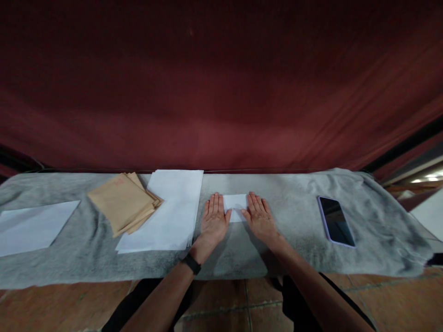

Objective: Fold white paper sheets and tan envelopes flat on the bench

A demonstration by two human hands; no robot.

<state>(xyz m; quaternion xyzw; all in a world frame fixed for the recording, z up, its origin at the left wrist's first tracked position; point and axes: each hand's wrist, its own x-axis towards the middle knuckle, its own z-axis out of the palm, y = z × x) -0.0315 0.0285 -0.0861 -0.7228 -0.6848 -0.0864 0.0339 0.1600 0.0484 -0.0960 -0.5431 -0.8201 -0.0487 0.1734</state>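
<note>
A small white piece of paper, apparently folded, lies on the grey cloth in front of me. My left hand rests flat at its left edge, fingers straight and pointing away from me, thumb at the paper. On the opposite edge lies my right hand, also flat, with the fingers stretched forward and the thumb on or beside the paper. Neither hand grips anything. The parts of the paper under the palms and fingers are hidden.
Left of my hands is a stack of white paper sheets, partly covered by brown envelopes. Another white sheet lies at far left. A phone lies to the right. Behind the grey cloth hangs a dark red fabric.
</note>
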